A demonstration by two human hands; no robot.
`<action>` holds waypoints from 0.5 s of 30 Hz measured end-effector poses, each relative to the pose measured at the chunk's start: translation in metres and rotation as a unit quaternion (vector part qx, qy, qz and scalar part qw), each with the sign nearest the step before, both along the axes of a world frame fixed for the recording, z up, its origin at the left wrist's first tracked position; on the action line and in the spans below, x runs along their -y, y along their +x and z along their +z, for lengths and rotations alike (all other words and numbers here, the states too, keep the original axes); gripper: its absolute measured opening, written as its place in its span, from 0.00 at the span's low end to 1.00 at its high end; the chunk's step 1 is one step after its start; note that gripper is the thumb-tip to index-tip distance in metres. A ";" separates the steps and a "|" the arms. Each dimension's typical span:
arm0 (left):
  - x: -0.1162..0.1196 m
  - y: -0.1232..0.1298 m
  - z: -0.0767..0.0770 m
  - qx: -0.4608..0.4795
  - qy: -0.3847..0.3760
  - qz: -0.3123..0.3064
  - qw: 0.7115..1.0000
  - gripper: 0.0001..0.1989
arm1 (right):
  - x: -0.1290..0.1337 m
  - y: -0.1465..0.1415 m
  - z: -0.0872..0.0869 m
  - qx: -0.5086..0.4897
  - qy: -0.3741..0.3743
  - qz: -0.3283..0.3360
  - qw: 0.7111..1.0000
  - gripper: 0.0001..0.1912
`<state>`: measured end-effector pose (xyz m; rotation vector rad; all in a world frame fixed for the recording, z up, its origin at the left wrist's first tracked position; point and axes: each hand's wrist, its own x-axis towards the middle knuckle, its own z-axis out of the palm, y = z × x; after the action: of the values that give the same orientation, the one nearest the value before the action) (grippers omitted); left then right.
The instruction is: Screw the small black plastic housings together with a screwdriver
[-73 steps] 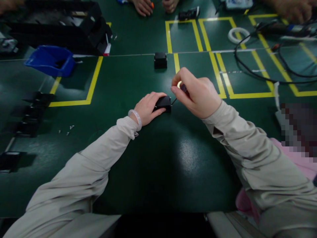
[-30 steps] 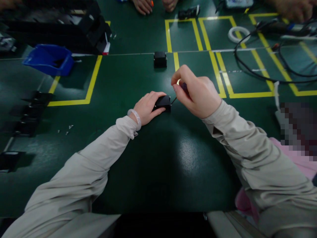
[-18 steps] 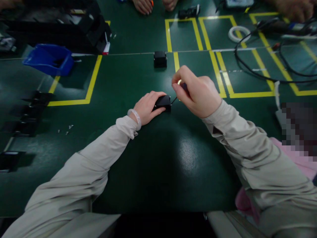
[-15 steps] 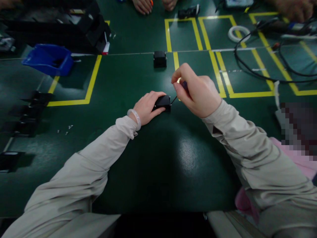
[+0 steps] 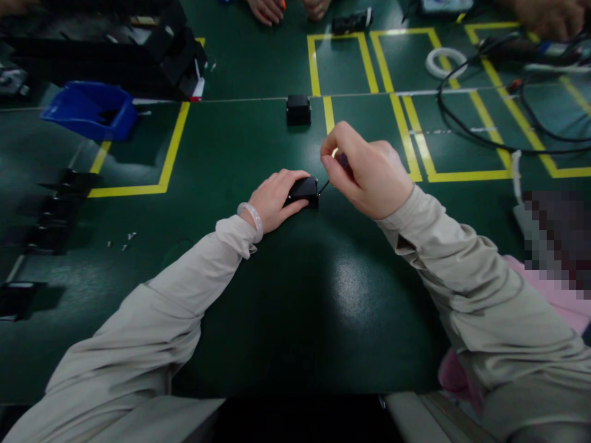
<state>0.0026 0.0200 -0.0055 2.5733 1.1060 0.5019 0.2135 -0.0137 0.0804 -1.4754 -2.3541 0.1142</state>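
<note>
On the green table, my left hand grips a small black block between thumb and fingers. My right hand is closed round the dark handle of a screwdriver; its thin shaft slants down to the block's right side, by a small screw or pin. Most of the handle is hidden in the fingers. A second black block stands farther back. Several small screws lie to the left of my left forearm.
A blue bin and a black rack stand at the left, with black parts nearer. At the right are a white tape ring and black cable. Other people's hands show at the far side.
The fingers of my right hand have shifted very slightly downward around the handle. My left hand and the block have stayed in place.
</note>
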 end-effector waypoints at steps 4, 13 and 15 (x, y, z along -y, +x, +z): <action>0.000 0.001 0.001 -0.002 -0.008 0.002 1.000 0.23 | 0.001 -0.001 0.001 -0.003 0.002 0.000 1.000 0.17; 0.000 0.000 0.001 0.003 -0.009 0.000 1.000 0.23 | 0.002 0.000 -0.001 -0.010 -0.006 0.000 1.000 0.19; 0.000 0.000 0.000 0.004 -0.005 -0.001 1.000 0.24 | 0.002 0.000 -0.001 -0.013 -0.005 0.002 1.000 0.19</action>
<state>0.0029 0.0198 -0.0051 2.5617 1.0992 0.5060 0.2132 -0.0156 0.0796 -1.4651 -2.3389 0.1470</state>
